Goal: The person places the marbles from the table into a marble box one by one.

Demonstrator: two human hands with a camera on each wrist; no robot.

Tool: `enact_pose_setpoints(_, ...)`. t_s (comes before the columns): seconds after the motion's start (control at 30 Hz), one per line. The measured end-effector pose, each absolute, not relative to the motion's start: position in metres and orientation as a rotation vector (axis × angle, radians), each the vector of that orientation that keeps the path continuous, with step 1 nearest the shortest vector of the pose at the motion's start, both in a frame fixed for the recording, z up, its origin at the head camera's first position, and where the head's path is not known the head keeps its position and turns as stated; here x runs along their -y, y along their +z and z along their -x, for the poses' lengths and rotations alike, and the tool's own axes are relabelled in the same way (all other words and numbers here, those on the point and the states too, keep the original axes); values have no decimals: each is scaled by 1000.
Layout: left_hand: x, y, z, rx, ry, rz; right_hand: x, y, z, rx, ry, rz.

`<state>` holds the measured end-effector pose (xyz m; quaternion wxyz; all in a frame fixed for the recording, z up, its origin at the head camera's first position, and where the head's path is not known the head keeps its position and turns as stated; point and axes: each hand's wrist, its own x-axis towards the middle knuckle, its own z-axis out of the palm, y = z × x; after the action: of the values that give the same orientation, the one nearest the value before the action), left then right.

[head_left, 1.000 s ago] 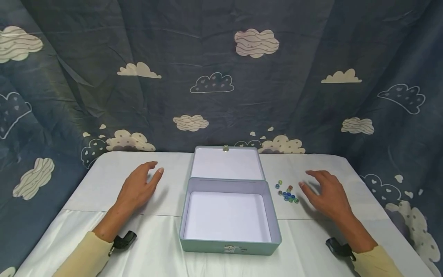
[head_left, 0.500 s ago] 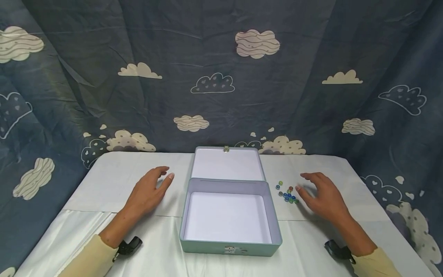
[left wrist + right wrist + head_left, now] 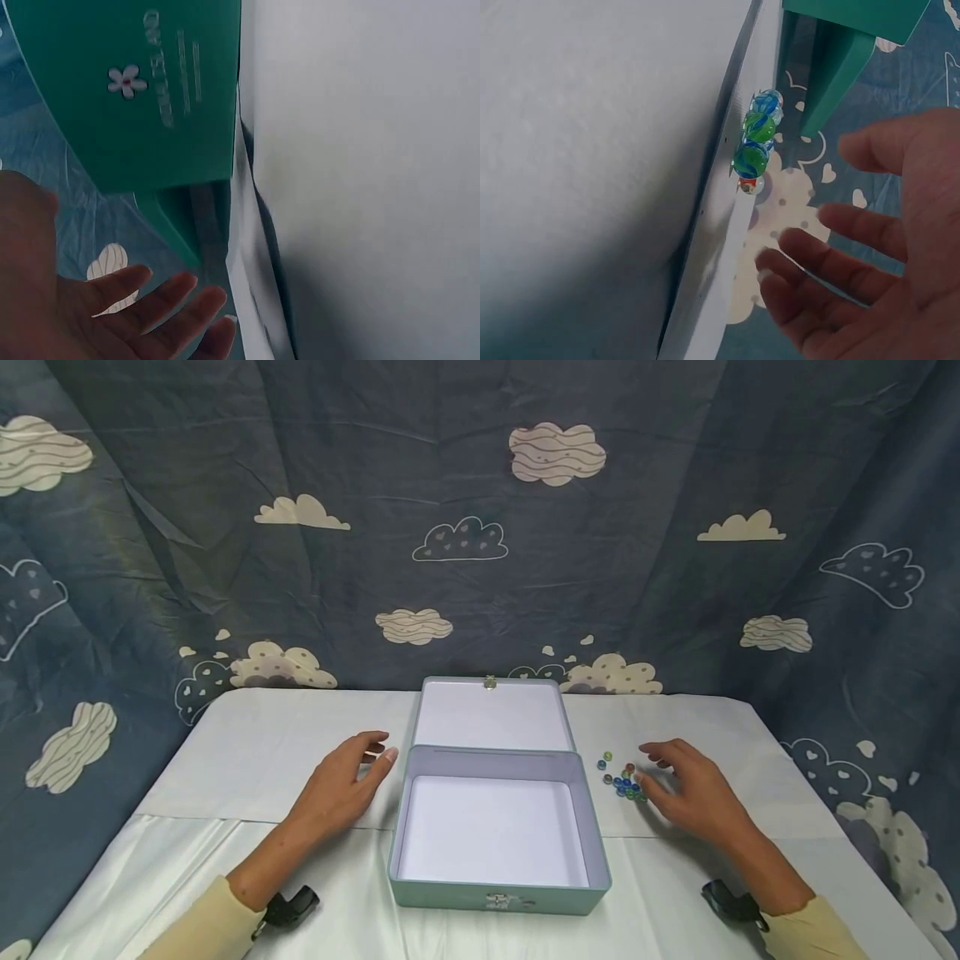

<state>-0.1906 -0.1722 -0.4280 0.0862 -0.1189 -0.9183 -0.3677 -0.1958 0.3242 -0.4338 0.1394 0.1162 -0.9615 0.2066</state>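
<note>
A green tin box (image 3: 501,897) with a pale lilac inside stands in the middle of the table, its hinged lid (image 3: 491,714) tipped back. Nothing lies inside it. To its right sits a loose group of glass marbles (image 3: 626,785), blue, green and reddish. My right hand (image 3: 697,793) hovers just right of them with fingers relaxed, the thumb partly in front of the nearest ones. My left hand (image 3: 341,789) is held beside the box's left wall, fingers loosely extended and holding nothing. The left wrist view shows printed lettering and a flower on the box's side (image 3: 165,97).
A white cloth (image 3: 315,877) covers the table, with a seam running across it. Behind and at both sides hangs a dark blue curtain (image 3: 360,460) with cloud prints. Black wrist cameras (image 3: 288,907) are strapped to both wrists.
My left hand has moved right and slightly nearer, up to the box's left side. The right hand has drifted left to the marbles. Box and marbles stay where they were.
</note>
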Motion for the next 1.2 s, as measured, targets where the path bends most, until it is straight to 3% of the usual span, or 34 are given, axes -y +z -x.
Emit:
enact_pose_setpoints(0.7, 141, -436, 174, 2642, -1408, 259, -324, -436, 198, 2920, 569, -343)
enact_pose_setpoints(1.2, 138, -444, 163, 2568, -1459, 373, -321, -439, 198, 2964, 570, -356)
